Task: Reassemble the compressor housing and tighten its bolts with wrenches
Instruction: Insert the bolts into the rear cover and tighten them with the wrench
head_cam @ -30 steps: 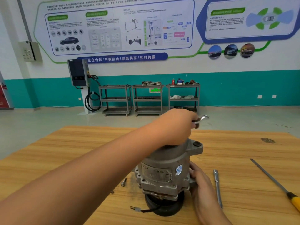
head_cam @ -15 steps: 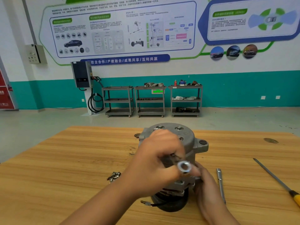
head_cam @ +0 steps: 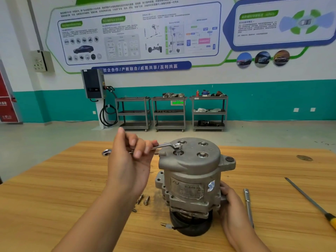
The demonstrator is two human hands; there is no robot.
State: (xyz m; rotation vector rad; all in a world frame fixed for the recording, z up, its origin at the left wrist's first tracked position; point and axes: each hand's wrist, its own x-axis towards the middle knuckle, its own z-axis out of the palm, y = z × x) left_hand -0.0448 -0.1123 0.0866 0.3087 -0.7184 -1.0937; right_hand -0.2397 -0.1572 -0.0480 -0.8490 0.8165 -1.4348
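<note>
Here a compressor stands upright near the middle of a wooden bench, pulley end down and end cover on top. The person's left hand pinches the shank of a ring wrench between thumb and curled fingers. The wrench's ring sits over a bolt near the cover's left edge. Thread shows under the ring, so this bolt is probably not yet seated, and the step in hand looks like tightening it down. The right hand clasps the lower right of the compressor body to steady it.

The next move likely calls for swinging the wrench round while the right hand braces against the turn. Three more cover bolts may then need the same. Loose bolts lie on the bench just left of the base.

Most of the right hand's fingers are hidden behind the body, so how they lie cannot be told. The label on the body is too blurred to read. A steel bar lies to the right, and a yellow-handled tool is cut off at the frame edge.
</note>
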